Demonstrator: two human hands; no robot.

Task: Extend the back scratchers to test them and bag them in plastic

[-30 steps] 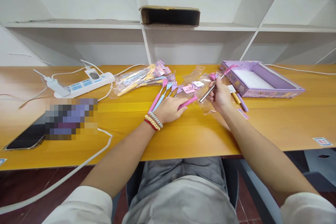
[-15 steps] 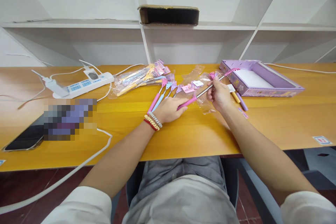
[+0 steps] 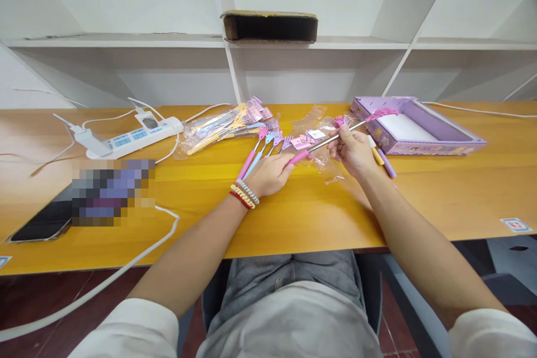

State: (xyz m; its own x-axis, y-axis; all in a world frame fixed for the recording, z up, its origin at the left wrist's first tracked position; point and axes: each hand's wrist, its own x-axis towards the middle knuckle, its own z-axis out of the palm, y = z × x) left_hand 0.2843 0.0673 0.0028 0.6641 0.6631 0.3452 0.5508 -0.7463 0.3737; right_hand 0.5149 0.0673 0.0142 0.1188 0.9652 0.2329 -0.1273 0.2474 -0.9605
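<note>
A pink back scratcher [image 3: 325, 141] with a metal rod slants up to the right between my hands. My left hand [image 3: 271, 173] is closed around its pink handle. Higher on the rod, my right hand [image 3: 352, 150] pinches it below the claw head [image 3: 381, 114], which overlaps the purple box [image 3: 432, 149]. Beside my left hand lie other back scratchers: a pink one [image 3: 248, 159], a blue one [image 3: 262, 151] and a purple one [image 3: 286, 142], their lower ends partly hidden by the hand. Small pink tags [image 3: 300, 142] and clear plastic wrapping [image 3: 329, 168] lie behind the rod.
A plastic bag of back scratchers [image 3: 222, 128] lies at the back. Yellow and purple handles [image 3: 386, 163] rest against the box. A power strip [image 3: 134, 137], a phone [image 3: 42, 215] and a white cable [image 3: 126, 265] occupy the left side. Shelves hold a cardboard box [image 3: 271, 27].
The claw head has shifted slightly right and now turns its broader side to view. My hands stay nearly in place on the back scratcher.
</note>
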